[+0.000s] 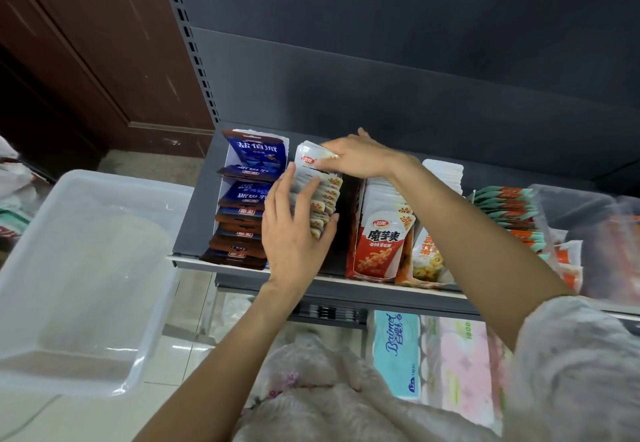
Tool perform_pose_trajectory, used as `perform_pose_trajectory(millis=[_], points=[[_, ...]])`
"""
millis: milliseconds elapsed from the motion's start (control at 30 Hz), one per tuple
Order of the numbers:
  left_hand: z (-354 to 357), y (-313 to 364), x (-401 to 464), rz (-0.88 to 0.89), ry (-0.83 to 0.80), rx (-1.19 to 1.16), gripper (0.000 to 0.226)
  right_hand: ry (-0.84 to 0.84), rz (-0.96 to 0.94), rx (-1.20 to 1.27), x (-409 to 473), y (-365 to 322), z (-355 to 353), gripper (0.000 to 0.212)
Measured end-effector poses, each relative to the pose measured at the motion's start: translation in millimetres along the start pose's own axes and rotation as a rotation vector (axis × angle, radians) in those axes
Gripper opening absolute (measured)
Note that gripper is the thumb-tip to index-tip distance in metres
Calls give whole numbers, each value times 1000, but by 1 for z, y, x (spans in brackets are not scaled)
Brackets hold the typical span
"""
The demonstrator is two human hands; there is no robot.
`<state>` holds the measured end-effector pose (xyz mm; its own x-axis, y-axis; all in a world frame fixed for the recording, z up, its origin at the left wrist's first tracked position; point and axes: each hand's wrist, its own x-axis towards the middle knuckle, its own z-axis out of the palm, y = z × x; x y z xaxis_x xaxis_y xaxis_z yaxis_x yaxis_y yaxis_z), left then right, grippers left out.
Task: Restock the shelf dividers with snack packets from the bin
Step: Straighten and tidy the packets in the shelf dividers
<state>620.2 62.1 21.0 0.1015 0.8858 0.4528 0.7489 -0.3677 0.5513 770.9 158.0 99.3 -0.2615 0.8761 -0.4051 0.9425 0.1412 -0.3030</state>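
On the far left, beside the shelf (242,263), the clear plastic bin (86,279) sits with nothing I can make out inside it. Next come the rows on the shelf, each running front to back. The first row holds dark blue packets (244,199) between white dividers (223,192); I count about ten overlapping like tiles, their white Chinese lettering upside down to me.

My left hand (294,237) presses flat against the second row, the white snack packets (323,199), with its fingers (304,196) spread along the left side of the stack and the thumb at its near end. The packets stand on edge, faces toward me, too tightly packed for me to count; "20%" repeats on their yellow corners. My right hand (360,159) reaches across to the far end of that same row, its fingers clamped on the rearmost packets, one showing a red oval logo.

A dark gap follows, then one row fronted by a white and red packet (379,247) bearing "魔芋爽". Beside it is a row with yellowish fronts (427,258), then a row of orange and teal packets (509,213).

Below the shelf, one blue pack (396,351) reads "Beaimei".
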Motion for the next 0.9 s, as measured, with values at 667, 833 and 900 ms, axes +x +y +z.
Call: perform_pose_trajectory(millis=[667, 833, 900], points=[[-41, 10, 19, -509, -433, -714, 55, 573, 220, 1538, -72, -86, 125, 61], [-46, 3, 22, -644, -437, -908, 57, 731, 260, 1401, -45, -89, 109, 67], [-48, 4, 17, -604, -455, -842, 63, 758, 285, 1415, -40, -86, 101, 69]])
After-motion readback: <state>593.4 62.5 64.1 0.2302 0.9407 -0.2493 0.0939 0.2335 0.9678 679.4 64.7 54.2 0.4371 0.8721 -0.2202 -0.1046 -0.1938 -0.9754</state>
